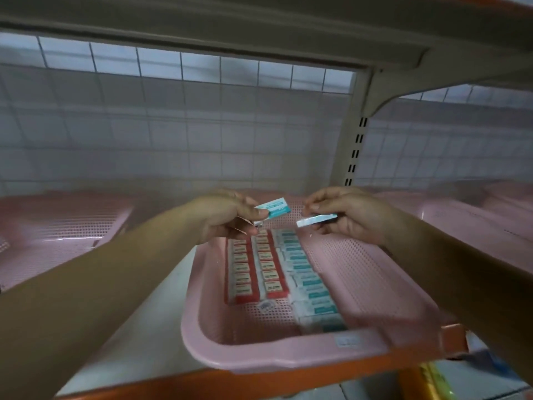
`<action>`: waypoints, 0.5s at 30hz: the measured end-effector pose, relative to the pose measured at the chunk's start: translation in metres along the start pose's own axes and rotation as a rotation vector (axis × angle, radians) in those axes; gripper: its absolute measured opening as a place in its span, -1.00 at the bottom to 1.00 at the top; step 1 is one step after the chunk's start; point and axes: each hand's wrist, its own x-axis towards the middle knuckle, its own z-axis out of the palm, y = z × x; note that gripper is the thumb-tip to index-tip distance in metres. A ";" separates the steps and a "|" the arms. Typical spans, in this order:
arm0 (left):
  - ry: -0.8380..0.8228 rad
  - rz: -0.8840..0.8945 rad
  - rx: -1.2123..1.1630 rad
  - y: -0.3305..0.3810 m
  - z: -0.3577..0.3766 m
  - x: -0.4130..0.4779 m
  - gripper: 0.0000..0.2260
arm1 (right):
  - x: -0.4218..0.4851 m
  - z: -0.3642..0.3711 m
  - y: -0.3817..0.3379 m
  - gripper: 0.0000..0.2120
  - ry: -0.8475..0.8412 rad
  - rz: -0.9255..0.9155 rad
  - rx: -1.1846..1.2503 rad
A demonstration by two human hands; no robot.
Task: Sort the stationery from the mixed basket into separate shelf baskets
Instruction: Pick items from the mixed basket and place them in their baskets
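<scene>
A pink perforated basket (375, 278) stands on the shelf in front of me. Inside it lie two rows of red-wrapped erasers (256, 269) and, to their right, a row of teal-and-white erasers (308, 281). My left hand (227, 217) pinches one teal-and-white eraser (274, 207) above the basket's far end. My right hand (349, 215) pinches another teal-and-white eraser (315, 219), held edge-on just right of the first. Both hands hover above the rows, a short gap between the two erasers.
Another pink basket (57, 226) sits on the shelf to the left and a third (476, 220) to the right, past the slotted upright (354, 151). A wire grid backs the shelf. The orange shelf edge (259, 382) runs along the front. An upper shelf hangs close overhead.
</scene>
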 end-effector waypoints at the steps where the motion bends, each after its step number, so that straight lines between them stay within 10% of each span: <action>1: 0.010 -0.008 -0.005 -0.001 0.001 0.002 -0.94 | 0.002 -0.003 0.001 -0.86 -0.010 -0.001 -0.010; 9: 0.116 -0.045 0.028 -0.013 0.000 0.019 -0.91 | 0.025 -0.013 0.010 -0.53 -0.052 -0.073 -0.258; 15: 0.156 -0.036 0.077 -0.012 0.007 0.032 -0.91 | 0.040 -0.010 0.010 -0.73 -0.051 -0.003 -0.480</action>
